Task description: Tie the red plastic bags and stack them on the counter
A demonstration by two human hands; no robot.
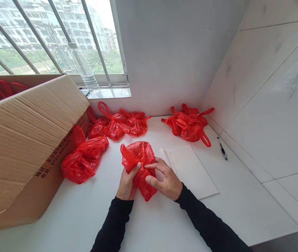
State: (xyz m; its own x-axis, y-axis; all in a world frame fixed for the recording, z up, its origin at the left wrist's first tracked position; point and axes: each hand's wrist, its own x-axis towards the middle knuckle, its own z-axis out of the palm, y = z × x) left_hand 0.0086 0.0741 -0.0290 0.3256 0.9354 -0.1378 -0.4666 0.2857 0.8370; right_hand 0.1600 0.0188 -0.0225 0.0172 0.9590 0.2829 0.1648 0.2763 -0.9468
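Head view. L hand (126,182): thumb pressed on upper side of held red plastic bag (143,157), pinching it by its gathered middle. R hand (168,177): fingers loosely spread, fingertips at bag's R side, thumb standing apart from index. Held bag: ctr of white table (67,224), between hands; can't tell if its underside touches tabletop. Black sleeves (113,224), both arms.

Also on table:
- Knotted red bag (82,162), qty 1, L, beside carton.
- Row of tied red bags (117,126), approx. 3, far L, below window sill (116,92).
- Pile of red bags (188,124), far R, nr corner; count unclear.
- Notebook (196,171), white pgs w/ handwriting, just R of R hand.
- Black pen (222,150), R of notebook, nr tiled wall (272,115).
- Cardboard carton (30,136), L, Chinese print + tel. no.; red plastic (5,88) inside.

On sill: clear plastic bottle (85,71), part-filled, by barred window (109,45).
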